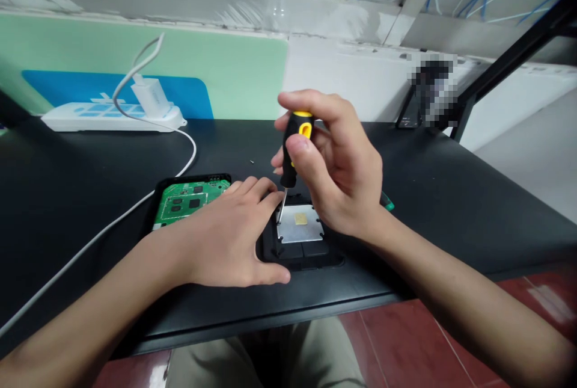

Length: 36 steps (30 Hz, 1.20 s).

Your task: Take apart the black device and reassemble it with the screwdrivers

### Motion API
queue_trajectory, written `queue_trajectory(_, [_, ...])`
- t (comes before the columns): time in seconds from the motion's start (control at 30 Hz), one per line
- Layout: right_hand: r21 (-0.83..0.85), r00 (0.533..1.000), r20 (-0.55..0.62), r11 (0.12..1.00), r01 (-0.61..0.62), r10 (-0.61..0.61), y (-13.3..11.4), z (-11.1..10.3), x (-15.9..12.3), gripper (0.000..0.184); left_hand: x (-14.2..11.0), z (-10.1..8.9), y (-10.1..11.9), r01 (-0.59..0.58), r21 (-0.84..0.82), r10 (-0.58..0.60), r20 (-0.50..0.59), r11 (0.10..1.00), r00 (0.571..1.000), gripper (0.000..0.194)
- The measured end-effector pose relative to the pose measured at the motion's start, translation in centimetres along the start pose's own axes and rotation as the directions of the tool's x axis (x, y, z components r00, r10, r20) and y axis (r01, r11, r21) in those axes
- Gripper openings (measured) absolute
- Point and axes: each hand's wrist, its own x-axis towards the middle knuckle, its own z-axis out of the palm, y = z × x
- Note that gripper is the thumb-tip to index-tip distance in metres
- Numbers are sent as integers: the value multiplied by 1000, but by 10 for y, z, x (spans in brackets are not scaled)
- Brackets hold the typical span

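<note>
My right hand grips a black and yellow screwdriver by its handle, the index finger over the top. The thin shaft points down, its tip at the left edge of a silver metal plate. This plate lies in a black plastic cover and carries a small yellowish square pad. Around the cover's left side is my left hand, fingers curled at the back and thumb along the front. Partly behind that hand, a green circuit board sits in a black housing.
A white power strip with a plugged-in charger stands at the back left. Its white cable crosses the table's left side. A tiny screw-like piece lies behind my hands. Beyond my right wrist shows a green-tipped object.
</note>
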Motion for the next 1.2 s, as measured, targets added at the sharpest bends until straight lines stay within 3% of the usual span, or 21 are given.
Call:
queue_trajectory(0.17, [-17,999,9,999,-37,37,-4,3,2,29,-1,0,0,6,-6,-6,15,1000,1000,76])
queue_trajectory(0.37, [-103,987,-79,986,130,-138,5,5,6,25,-1,1,0,7,-12,-7,1,1000,1000,74])
queue_trajectory(0.53, [90,995,70,994,58,-64,-6,6,7,26,0,1,-1,2,-20,-2,3,1000,1000,78])
queue_trajectory(0.63, [134,990,113,988,72,-87,-8,8,6,27,0,0,0,6,-20,-6,23,1000,1000,76])
queue_trajectory(0.8, [-129,988,-52,982,136,-144,1,7,7,21,0,0,1,12,-15,-12,16,1000,1000,77])
queue_trajectory(0.9, [-210,987,-106,973,95,-119,-3,6,6,18,0,-1,2,3,4,-3,30,1000,1000,74])
queue_trajectory(1.0, [-107,997,-53,993,46,-52,-13,9,4,15,1,-3,2,11,3,-11,28,1000,1000,70])
queue_trajectory(1.1, [68,999,-18,997,49,-48,-19,12,4,25,1,-3,2,13,-6,-12,41,1000,999,74])
queue_trajectory(1.2, [48,996,-30,995,87,-86,-12,10,6,23,1,-3,2,20,-10,-19,55,1000,998,80])
